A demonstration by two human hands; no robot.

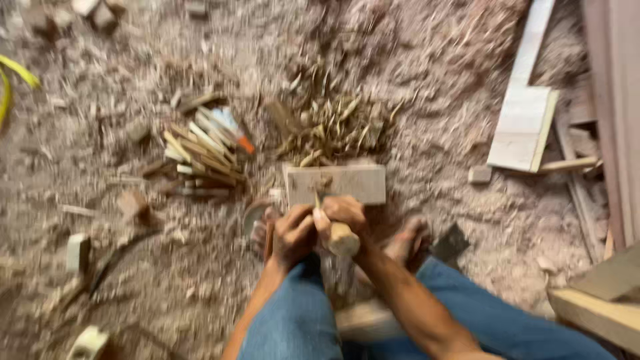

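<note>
Wooden tool handle (343, 238) clenched in your right hand (341, 215), left hand (292, 233) gripping beside it, just behind the block (337, 184); a slip could cut your left fingers.

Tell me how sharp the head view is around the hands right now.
Head view: motion blur smears the whole frame; the left hand, right hand and wooden block keep only soft outlines; the stick pile is streaked; light is even and soft, no glare.

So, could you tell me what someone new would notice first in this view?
Most likely the two hands at bottom centre: the left hand and the right hand are pressed together, the right gripping a wooden-handled tool against a wooden block. Beyond the block lies a heap of pale shavings, and to its left a pile of cut sticks.
</note>
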